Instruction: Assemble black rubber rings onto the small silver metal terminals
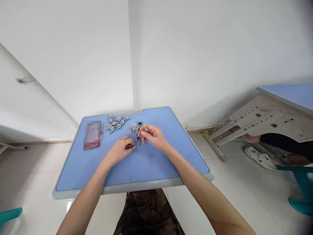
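My left hand (119,150) rests low over the blue desk, its fingers closed on a small shiny metal fitting (135,148). Just to its right, my right hand (156,138) pinches a slim silver metal piece (146,129) between thumb and forefinger. Under and beside the right fingers lies a loose group of small metal fittings with dark round centres (138,138). Pale and dark rings (133,126) lie behind them. Farther left is a pile of several similar silver parts with projecting arms (116,123). The exact kind of these parts is too small to tell.
The desk (156,169) has a raised grey rim and stands against a white wall. A blurred-out phone-like object (93,135) lies at its left. To the right is another desk (288,94), with a person's foot in a white clog (259,157) below it.
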A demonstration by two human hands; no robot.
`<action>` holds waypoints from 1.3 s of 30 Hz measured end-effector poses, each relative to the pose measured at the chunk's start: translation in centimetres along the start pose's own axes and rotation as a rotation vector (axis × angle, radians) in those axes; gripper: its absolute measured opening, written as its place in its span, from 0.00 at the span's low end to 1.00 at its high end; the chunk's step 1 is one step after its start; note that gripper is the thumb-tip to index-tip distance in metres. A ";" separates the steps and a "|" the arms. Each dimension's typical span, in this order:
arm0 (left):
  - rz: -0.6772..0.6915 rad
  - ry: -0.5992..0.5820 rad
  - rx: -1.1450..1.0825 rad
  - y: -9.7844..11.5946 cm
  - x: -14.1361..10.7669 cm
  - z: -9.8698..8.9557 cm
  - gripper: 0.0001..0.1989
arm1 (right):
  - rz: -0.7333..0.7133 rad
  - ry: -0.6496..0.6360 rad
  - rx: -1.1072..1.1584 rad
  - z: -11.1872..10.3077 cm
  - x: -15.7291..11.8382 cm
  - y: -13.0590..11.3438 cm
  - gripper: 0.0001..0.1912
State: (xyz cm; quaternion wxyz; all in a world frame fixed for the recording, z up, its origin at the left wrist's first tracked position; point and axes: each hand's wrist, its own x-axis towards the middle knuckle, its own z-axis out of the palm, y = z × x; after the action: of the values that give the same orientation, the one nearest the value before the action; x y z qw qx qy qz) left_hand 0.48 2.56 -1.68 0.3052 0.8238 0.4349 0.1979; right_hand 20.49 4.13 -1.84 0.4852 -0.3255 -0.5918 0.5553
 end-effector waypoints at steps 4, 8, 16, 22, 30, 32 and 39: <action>0.011 -0.013 0.001 -0.2 0.0 -0.2 0.04 | 0.004 -0.014 -0.031 0.5 -0.2 -0.1 0.12; 0.026 -0.012 0.038 -0.2 -0.1 -0.3 0.04 | 0.015 -0.020 -0.058 0.8 -0.4 -0.1 0.11; 0.038 -0.021 0.095 -0.1 -0.2 -0.1 0.05 | 0.010 -0.013 -0.082 0.9 -0.4 0.0 0.11; 0.071 -0.027 0.072 -0.2 0.0 -0.1 0.05 | 0.004 -0.051 -0.152 1.3 -0.6 -0.3 0.09; 0.041 -0.028 0.027 -0.4 0.0 0.0 0.07 | -0.013 -0.085 -0.256 1.9 -0.8 -0.2 0.08; 0.038 -0.029 0.023 -0.3 0.0 0.0 0.07 | -0.017 -0.094 -0.276 2.1 -0.8 -0.1 0.08; 0.033 -0.019 0.020 -0.1 -0.1 -0.1 0.05 | -0.053 -0.042 -0.261 2.0 -0.8 -0.2 0.08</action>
State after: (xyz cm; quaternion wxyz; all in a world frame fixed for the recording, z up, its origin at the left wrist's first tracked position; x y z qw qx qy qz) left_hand 0.31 2.55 -1.73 0.2978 0.8356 0.4204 0.1906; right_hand 18.87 2.71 -1.62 0.4408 -0.3586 -0.6773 0.4673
